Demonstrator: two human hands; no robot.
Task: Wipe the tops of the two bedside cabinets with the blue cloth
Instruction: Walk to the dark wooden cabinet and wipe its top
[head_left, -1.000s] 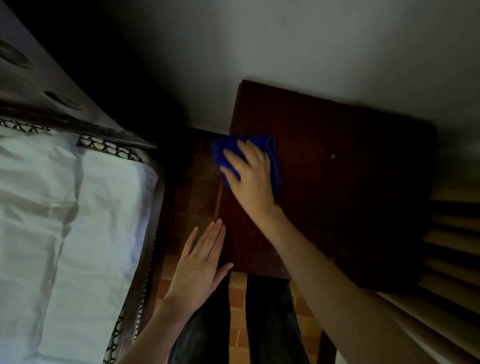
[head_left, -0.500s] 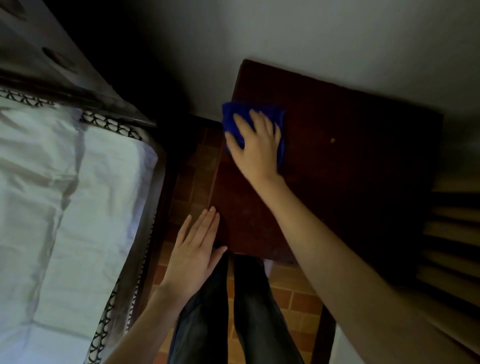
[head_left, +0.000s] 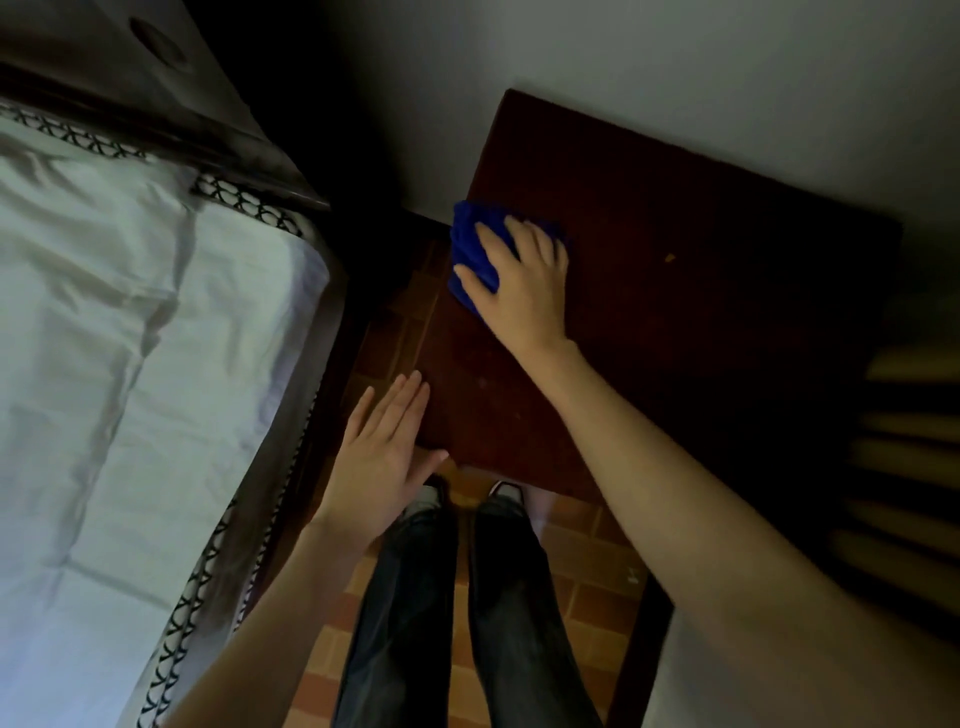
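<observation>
One dark red-brown bedside cabinet (head_left: 675, 312) stands against the white wall, its top seen from above. The folded blue cloth (head_left: 470, 249) lies on the top near its far left edge. My right hand (head_left: 524, 291) lies flat on the cloth and presses it to the wood, fingers spread. My left hand (head_left: 382, 457) hovers flat with fingers together at the cabinet's near left corner, holding nothing. A small pale speck (head_left: 669, 257) sits on the top to the right of the cloth. No second cabinet is in view.
A bed with a white sheet (head_left: 130, 389) and a dark patterned border fills the left side, its headboard (head_left: 156, 78) at the top left. A narrow strip of brick floor (head_left: 400, 322) separates bed and cabinet. My legs (head_left: 467, 597) stand before the cabinet. Blurred slats (head_left: 909, 467) are at the right.
My right hand slid the cloth away toward the wall along the left edge, then back toward me a little. The left hand stayed by the near corner. The view shifted.
</observation>
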